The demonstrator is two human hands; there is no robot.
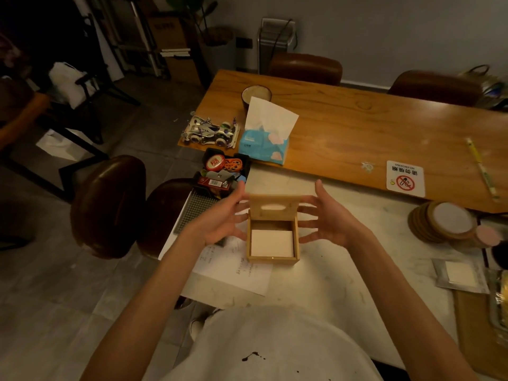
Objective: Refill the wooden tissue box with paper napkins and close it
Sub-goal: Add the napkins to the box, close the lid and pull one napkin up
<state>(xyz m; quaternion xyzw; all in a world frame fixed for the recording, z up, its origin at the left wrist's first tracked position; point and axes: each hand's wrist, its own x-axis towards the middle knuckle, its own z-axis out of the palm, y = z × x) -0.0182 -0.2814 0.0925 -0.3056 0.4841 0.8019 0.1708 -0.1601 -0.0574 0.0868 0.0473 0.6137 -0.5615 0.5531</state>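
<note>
A: Head view. What occupies the centre?

B: The wooden tissue box (272, 243) stands on the white marble-look table (343, 273), its front corner resting on a sheet of handwritten paper (233, 270). The hinged lid (274, 206), with an oval slot, stands upright at the far edge of the box. Inside lies a flat stack of paper napkins (272, 243), pale and square, filling most of the floor of the box.

A: And the hands?

B: The left hand (220, 224) is at the box's left side, the right hand (330, 218) at its right side. Both are spread, fingers extended toward the lid and walls, palms facing each other. Neither clasps anything; whether the fingertips touch the wood I cannot tell.

A: What lies beyond the box?

B: A brown wooden table (357, 127) adjoins the far edge of the white one. On it sit a blue tissue pack (264, 145) with one tissue pulled up, a toy racing car (210, 132) just left of it, a round cup (256, 96) behind it, and a no-smoking sign (405, 178) to the right. A black tray of small items (224, 171) sits near the left hand.

A: And at the right margin?

B: A stack of round coasters (442, 225), and nearer, a clear packet holding a white square (460, 274).
</note>
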